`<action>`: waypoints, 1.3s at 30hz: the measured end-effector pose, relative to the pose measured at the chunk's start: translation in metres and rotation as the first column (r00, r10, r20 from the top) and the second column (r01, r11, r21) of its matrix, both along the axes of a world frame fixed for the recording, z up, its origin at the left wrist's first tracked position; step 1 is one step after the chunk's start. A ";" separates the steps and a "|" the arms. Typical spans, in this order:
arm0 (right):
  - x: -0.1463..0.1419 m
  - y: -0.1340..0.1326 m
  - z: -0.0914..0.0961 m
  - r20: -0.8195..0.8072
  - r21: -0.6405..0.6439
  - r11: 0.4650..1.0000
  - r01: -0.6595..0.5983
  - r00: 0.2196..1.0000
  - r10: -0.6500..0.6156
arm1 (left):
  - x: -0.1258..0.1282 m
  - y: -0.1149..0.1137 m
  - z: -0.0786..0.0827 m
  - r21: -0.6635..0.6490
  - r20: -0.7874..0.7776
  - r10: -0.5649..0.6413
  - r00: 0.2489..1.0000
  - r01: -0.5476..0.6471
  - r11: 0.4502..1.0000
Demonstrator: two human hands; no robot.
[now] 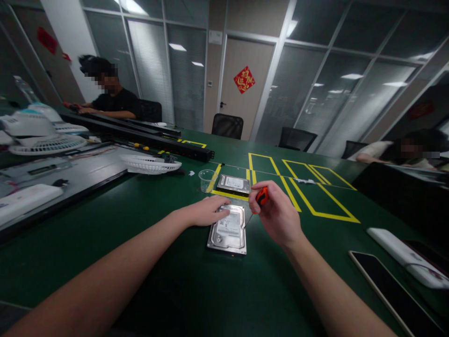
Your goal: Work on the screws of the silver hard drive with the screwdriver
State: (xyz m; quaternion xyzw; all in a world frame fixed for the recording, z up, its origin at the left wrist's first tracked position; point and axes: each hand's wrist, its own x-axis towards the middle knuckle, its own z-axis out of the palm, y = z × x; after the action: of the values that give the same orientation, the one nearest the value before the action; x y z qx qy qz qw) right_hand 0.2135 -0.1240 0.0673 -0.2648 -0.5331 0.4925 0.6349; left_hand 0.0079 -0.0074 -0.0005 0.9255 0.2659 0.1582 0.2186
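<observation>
A silver hard drive lies flat on the green table in front of me. My left hand rests on its far left corner, fingers curled down onto the metal. Just right of the drive, my right hand is closed around a small screwdriver with an orange and black handle, tip pointing down toward the drive's far right corner. A second hard drive lies further back on yellow tape lines, beside a clear plastic cup.
Yellow tape rectangles mark the table to the right. A black power strip and white fan parts lie at the left. A phone and a white device sit near right. Two other people sit at the far left and far right.
</observation>
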 end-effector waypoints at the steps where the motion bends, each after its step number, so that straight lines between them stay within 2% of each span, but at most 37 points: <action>1: 0.000 0.000 0.000 -0.003 0.000 1.000 -0.002 1.000 0.002 | 0.000 0.000 0.000 0.001 -0.001 0.002 1.000 -0.002 1.000; 39: -0.001 0.000 0.000 0.019 -0.013 0.999 0.035 0.999 -0.035 | 0.000 0.001 -0.002 0.008 0.004 0.006 1.000 -0.006 1.000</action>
State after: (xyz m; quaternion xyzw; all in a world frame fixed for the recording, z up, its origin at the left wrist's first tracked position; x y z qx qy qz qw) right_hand 0.2121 -0.1238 0.0677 -0.2829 -0.5312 0.4824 0.6364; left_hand 0.0079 -0.0061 -0.0029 0.9252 0.2676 0.1620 0.2149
